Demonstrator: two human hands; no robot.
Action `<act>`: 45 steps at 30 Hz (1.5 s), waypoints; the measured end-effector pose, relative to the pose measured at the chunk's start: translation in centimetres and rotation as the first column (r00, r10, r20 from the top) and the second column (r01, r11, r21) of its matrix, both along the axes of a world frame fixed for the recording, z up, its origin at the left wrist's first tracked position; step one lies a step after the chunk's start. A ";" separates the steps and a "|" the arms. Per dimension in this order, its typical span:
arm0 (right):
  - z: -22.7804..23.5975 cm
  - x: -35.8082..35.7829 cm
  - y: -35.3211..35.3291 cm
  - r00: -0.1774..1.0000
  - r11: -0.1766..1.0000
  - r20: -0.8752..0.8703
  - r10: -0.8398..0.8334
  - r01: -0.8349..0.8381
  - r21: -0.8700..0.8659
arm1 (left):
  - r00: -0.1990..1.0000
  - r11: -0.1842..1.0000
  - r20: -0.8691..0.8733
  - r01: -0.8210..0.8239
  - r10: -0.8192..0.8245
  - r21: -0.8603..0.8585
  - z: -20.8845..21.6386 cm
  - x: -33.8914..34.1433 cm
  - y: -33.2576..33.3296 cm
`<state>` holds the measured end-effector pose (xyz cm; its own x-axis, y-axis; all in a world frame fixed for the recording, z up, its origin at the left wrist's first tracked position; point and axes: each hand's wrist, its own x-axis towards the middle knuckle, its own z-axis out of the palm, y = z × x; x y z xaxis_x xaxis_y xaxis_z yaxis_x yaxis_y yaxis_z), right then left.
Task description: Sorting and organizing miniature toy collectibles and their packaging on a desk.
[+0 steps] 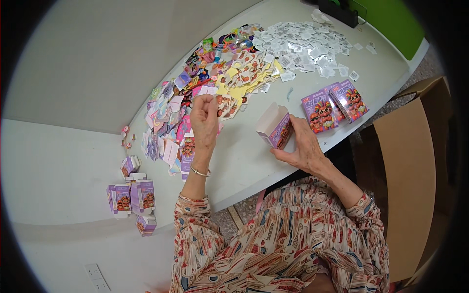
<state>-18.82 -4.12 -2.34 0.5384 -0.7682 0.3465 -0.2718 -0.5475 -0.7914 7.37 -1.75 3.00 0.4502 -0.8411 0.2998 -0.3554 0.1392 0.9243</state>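
Observation:
My right hand (308, 150) grips a small purple carton (282, 131) with cartoon figures on its side; its white top flap is up and the top is open. The left hand (204, 121) is closed in a pinch at the near edge of a heap of small cards and packets. Beside its fingers is a card with brown cartoon figures (227, 106); whether the fingers hold it or another piece is hidden. Just under the left wrist, another purple carton (188, 151) lies by the heap of pastel cards (163, 129).
Two purple cartons (320, 111) (349, 100) lie at the table's right edge. Many small white printed squares (298, 44) spread at the back, near a black tape dispenser (338, 12). More purple cartons (141, 195) stand at left. A large cardboard box (408, 180) is at right.

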 end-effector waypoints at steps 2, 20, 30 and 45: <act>-0.6 -0.3 -0.1 1.000 1.000 -0.006 -0.008 0.008 -0.003 | 0.998 0.999 0.051 -0.032 0.032 -0.001 -0.1 -1.0 -0.7; -0.5 0.1 0.2 0.998 0.998 -0.052 -0.035 0.033 -0.046 | 0.966 0.991 0.241 -0.064 0.091 -0.120 2.6 -2.8 -0.6; -0.1 -0.4 0.5 1.000 0.999 0.009 0.010 -0.010 0.031 | 0.885 0.997 0.459 -0.070 0.077 -0.032 2.1 -2.7 0.1; 2.6 1.9 -0.1 0.855 0.786 0.319 0.408 -0.507 0.353 | 0.970 0.982 0.181 0.177 -0.163 -0.061 0.3 -5.5 0.9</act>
